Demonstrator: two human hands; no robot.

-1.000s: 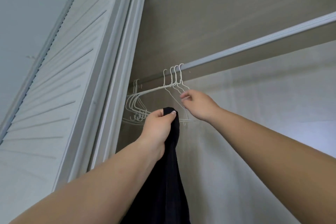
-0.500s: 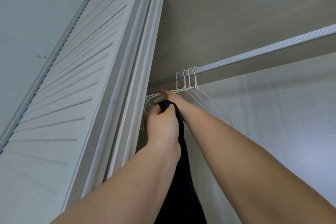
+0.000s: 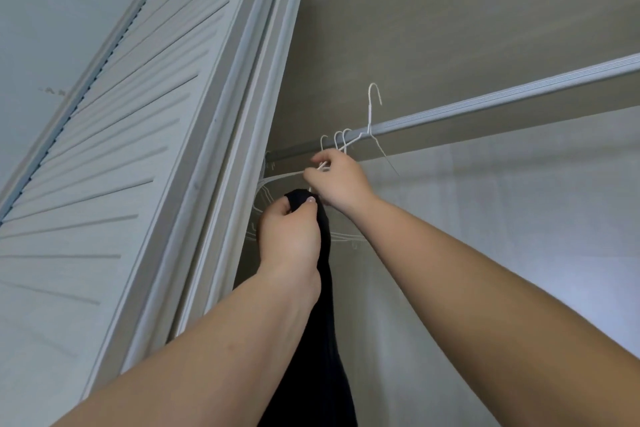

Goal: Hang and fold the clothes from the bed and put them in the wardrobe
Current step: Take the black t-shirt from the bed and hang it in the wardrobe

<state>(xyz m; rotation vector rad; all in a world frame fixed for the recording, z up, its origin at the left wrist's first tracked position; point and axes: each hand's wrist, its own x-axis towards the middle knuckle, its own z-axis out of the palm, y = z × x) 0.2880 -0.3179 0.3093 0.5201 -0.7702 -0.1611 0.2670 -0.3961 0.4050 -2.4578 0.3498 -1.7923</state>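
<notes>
Right hand (image 3: pixel 341 182) has its grip pinched on the wire of a white hanger (image 3: pixel 370 121), whose hook stands above the rail (image 3: pixel 485 106), clear of it and tilted. Left hand (image 3: pixel 291 236), nearer and just below, has its grip closed round the top of a black garment (image 3: pixel 322 340), which hangs straight down between the two forearms. More white hangers (image 3: pixel 337 140) sit hooked on the rail just left of the lifted one, and further ones seem to hang behind the hands, though they are hard to make out. A louvred door (image 3: pixel 121 149) stands on the left.
</notes>
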